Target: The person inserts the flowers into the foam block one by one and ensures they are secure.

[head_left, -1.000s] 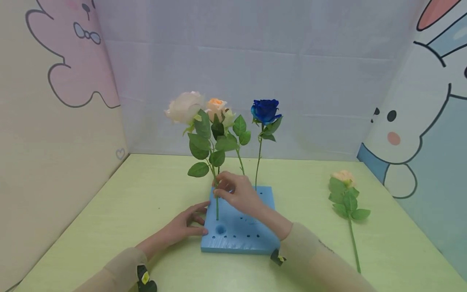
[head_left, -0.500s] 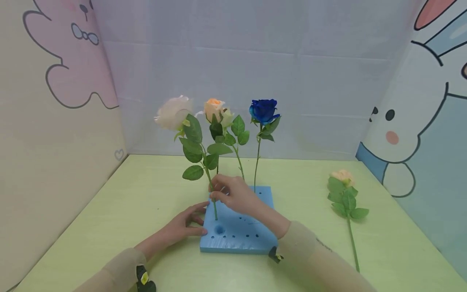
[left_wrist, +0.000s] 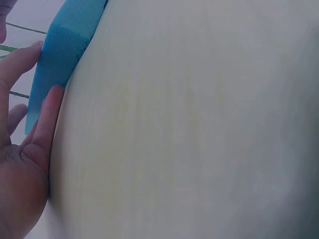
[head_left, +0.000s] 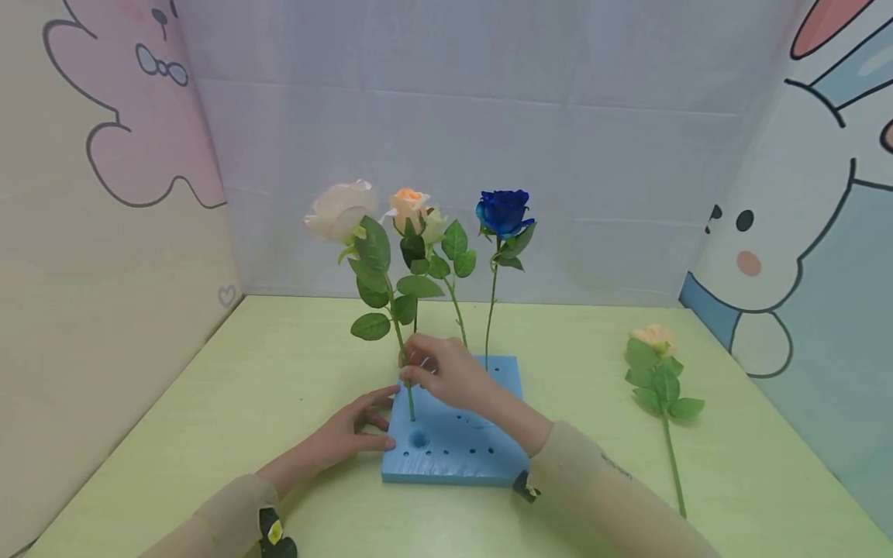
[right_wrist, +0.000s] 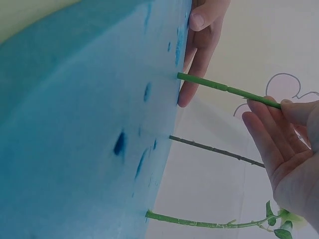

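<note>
My right hand (head_left: 449, 374) pinches the green stem of a pale pink-white rose (head_left: 340, 213) between thumb and fingers. The stem's lower end stands in a blue foam board (head_left: 456, 466), and the flower leans left. In the right wrist view the stem (right_wrist: 204, 82) meets the board's surface. My left hand (head_left: 340, 430) touches the board's left edge with extended fingers, as the left wrist view also shows on the blue side (left_wrist: 62, 47). Behind the held rose, a peach rose (head_left: 408, 208), a whitish flower (head_left: 434, 225) and a blue rose (head_left: 504, 214) stand upright in the board.
Another peach rose (head_left: 654, 339) lies on the pale yellow-green table (head_left: 579, 341) at the right. Small holes and one larger hole (head_left: 418, 439) mark the board's front. A pale cloth backdrop (head_left: 614, 155) hangs behind; cartoon-printed walls flank both sides.
The held rose's head tilted left, then came slightly back to the right. My right hand shifted a little left and down with the stem. The left hand stays at the board's edge.
</note>
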A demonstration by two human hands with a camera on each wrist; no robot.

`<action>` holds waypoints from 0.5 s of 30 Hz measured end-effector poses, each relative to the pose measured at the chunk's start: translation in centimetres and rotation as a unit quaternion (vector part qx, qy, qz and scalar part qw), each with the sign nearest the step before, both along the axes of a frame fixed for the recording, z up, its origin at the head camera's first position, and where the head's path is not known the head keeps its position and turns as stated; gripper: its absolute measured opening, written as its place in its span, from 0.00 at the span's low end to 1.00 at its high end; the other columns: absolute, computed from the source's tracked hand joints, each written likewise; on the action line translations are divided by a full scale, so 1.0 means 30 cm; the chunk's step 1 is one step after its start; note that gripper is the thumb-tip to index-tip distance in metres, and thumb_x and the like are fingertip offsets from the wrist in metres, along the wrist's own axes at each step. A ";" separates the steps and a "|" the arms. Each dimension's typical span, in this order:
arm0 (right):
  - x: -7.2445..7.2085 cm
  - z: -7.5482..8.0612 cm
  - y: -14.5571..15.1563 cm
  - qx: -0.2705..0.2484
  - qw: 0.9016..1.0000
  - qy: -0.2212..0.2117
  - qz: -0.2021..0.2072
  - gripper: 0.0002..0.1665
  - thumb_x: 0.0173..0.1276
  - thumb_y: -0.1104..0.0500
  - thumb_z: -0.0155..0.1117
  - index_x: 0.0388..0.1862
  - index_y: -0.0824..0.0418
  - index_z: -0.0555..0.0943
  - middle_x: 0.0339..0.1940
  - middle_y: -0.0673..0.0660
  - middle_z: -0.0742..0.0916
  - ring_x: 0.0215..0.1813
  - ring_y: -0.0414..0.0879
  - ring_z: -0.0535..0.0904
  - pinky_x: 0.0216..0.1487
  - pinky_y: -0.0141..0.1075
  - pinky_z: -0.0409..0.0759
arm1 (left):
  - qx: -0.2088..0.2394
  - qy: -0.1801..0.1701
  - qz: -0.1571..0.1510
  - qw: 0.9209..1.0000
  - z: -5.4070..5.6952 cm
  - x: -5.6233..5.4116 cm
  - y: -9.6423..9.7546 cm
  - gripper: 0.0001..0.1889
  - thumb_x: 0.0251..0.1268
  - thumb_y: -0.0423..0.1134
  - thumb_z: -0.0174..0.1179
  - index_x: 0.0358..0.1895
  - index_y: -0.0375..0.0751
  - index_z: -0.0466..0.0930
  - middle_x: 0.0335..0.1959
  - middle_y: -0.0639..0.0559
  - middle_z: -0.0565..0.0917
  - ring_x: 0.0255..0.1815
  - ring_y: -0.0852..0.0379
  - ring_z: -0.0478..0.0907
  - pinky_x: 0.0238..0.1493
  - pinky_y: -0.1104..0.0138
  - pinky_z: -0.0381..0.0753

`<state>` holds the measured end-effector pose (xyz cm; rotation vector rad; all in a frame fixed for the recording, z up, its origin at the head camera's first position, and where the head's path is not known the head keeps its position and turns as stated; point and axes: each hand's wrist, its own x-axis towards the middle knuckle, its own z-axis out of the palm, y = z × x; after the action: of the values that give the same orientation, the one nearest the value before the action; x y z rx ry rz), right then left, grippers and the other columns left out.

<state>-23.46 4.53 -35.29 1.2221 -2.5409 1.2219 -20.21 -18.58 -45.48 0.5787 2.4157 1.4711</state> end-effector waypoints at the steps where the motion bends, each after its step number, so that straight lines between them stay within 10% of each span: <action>1: 0.000 0.000 0.001 -0.002 1.000 0.000 0.001 0.02 0.70 0.63 0.63 0.38 0.59 0.78 0.33 0.54 0.90 0.30 0.39 0.86 0.33 0.27 0.81 | -0.002 0.000 0.001 1.000 0.002 0.000 0.001 0.43 0.60 0.44 0.70 0.77 0.50 0.58 0.70 0.38 0.70 0.54 0.51 0.78 0.51 0.68 0.77; 15: -0.003 -0.007 0.016 -0.022 0.999 -0.046 0.017 0.03 0.71 0.62 0.62 0.38 0.59 0.77 0.34 0.56 0.88 0.37 0.54 0.89 0.34 0.29 0.83 | -0.003 -0.002 0.001 1.000 0.006 0.001 0.002 0.44 0.59 0.45 0.70 0.77 0.49 0.57 0.71 0.37 0.69 0.54 0.51 0.78 0.53 0.67 0.77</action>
<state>-23.55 4.99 -35.49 1.2327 -2.5523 1.3635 -20.17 -18.52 -45.31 0.5720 2.4170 1.4642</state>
